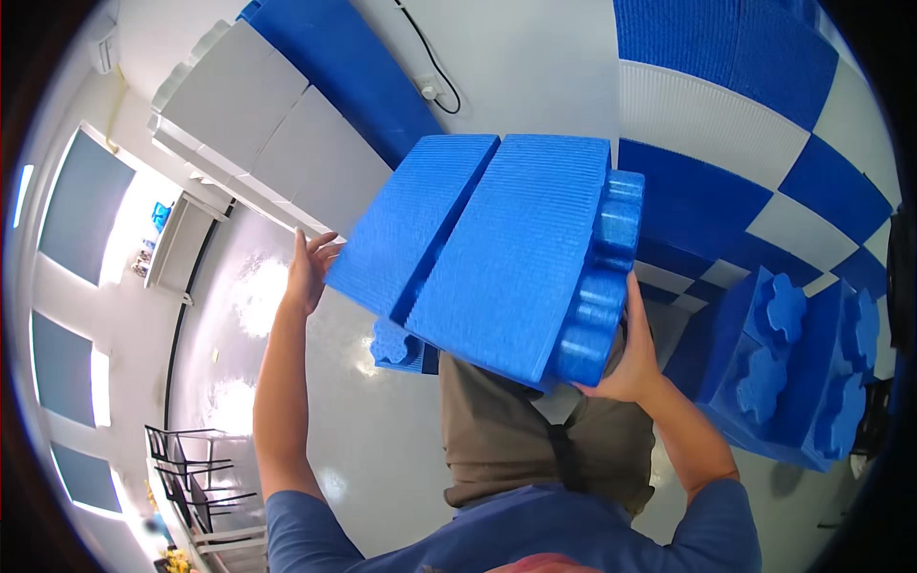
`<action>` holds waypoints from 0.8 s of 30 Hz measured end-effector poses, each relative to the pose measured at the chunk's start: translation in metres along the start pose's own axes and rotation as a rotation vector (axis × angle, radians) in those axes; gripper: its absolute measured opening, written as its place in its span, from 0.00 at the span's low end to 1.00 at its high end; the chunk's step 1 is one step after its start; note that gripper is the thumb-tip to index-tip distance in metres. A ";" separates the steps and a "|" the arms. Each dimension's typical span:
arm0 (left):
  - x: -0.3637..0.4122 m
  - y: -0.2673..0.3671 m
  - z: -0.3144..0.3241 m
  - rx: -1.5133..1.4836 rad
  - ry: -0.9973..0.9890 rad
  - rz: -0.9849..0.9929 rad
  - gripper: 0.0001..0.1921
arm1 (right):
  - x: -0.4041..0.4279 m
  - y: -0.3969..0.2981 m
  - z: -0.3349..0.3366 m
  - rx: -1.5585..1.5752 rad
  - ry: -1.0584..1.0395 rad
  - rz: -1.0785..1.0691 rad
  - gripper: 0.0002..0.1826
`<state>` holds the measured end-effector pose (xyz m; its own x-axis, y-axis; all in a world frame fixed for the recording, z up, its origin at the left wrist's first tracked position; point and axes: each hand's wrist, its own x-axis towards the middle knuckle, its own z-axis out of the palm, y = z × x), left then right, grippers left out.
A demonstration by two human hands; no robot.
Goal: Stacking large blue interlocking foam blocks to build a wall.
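A large blue ribbed building block, made of two joined or adjoining halves with a dark gap between them, is held up before me, tilted. Rounded flower-shaped studs stick out on its right side. My right hand grips the stud side at the lower right corner. At the left corner my left hand has its fingers spread, at or just beside the edge; contact is not clear. Below the block's lower left edge shows a smaller blue studded block, partly hidden.
A wall of blue and white blocks rises at the upper right. Large blue studded blocks stand at right. White blocks and a long blue one are stacked at upper left. Black chairs are at lower left.
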<state>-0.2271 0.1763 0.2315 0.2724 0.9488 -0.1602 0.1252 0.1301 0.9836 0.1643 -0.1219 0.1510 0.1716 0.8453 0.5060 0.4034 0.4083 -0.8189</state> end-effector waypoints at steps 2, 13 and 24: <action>0.009 0.011 0.002 0.073 0.002 -0.078 0.41 | -0.001 -0.001 -0.003 -0.090 -0.032 -0.151 0.74; 0.016 0.035 0.056 0.186 0.319 -0.002 0.37 | 0.005 -0.015 -0.004 -0.195 -0.168 -0.518 0.49; 0.000 0.053 0.045 0.321 0.480 0.623 0.25 | 0.039 0.028 -0.029 0.952 0.108 0.695 0.45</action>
<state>-0.1777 0.1704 0.2795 -0.0440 0.8487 0.5271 0.3715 -0.4759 0.7972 0.2082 -0.0868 0.1554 0.1836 0.9723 -0.1447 -0.6306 0.0036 -0.7761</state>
